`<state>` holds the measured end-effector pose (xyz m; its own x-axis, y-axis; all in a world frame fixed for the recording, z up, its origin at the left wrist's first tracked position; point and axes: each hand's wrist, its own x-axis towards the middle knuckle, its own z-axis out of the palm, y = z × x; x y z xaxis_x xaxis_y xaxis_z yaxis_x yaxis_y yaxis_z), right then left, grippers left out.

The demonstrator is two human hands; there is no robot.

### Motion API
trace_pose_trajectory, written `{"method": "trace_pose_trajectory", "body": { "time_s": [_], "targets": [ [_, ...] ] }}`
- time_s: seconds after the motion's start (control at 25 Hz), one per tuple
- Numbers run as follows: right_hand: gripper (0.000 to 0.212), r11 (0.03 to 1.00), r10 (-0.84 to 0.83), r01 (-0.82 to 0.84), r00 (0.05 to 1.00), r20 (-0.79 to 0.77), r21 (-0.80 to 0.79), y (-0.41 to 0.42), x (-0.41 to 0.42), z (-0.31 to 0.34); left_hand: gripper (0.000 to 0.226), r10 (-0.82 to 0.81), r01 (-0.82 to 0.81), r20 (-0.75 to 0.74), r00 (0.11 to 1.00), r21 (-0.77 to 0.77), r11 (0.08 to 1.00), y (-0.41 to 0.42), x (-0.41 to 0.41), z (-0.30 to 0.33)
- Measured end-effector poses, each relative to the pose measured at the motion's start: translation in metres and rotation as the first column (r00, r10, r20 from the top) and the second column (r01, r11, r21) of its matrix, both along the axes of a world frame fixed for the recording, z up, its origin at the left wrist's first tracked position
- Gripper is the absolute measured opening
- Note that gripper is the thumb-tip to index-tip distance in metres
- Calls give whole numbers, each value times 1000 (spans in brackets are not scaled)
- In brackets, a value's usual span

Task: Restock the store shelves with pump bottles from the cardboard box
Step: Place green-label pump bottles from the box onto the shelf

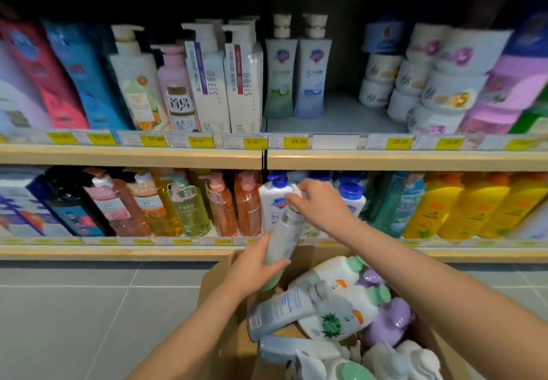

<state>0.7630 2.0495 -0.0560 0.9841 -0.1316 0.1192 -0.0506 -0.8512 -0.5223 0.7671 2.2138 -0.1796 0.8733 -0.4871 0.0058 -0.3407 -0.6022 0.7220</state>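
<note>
Likely full, heavy and slick, the pump bottle (283, 237) sits clamped: left hand (255, 267) grips its body, right hand (321, 204) pinches its neck.

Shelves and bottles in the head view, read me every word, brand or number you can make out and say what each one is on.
"OBEIS": two white pump bottles, upper shelf.
"29.90": yellow price tag, upper shelf edge.
"28.00": next yellow tag to its right.
"22.90": yellow tag by the divider.
"17.90": tag further left, faint.
"5": green and blue slim bottles.
Lower shelf tags, the bottle held in both hands and box bottles: too blurred.
</note>
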Motion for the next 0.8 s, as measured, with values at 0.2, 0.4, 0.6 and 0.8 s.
{"method": "trace_pose_trajectory", "body": {
  "time_s": [0.2, 0.4, 0.6, 0.8],
  "targets": [
    [33, 975, 42, -49, 998, 36, 217, -25, 9, 44, 47, -150, 82, -256, 955, -258, 963, -20, 25, 52],
    [36, 784, 211, -128, 975, -67, 608, -52, -3, 32, 44, -304, 148, -376, 876, -390, 909, -33, 35, 99],
    [29, 712, 28, -23, 1000, 5, 701, -65, 0, 41, 44, -306, 108, -446, 841, -417, 903, -52, 31, 114],
    [33, 738, -70, 21, 997, 45, 675, -83, 11, 59, 48, -310, 102, -418, 854, -449, 888, -72, 25, 110]
  ]
}}
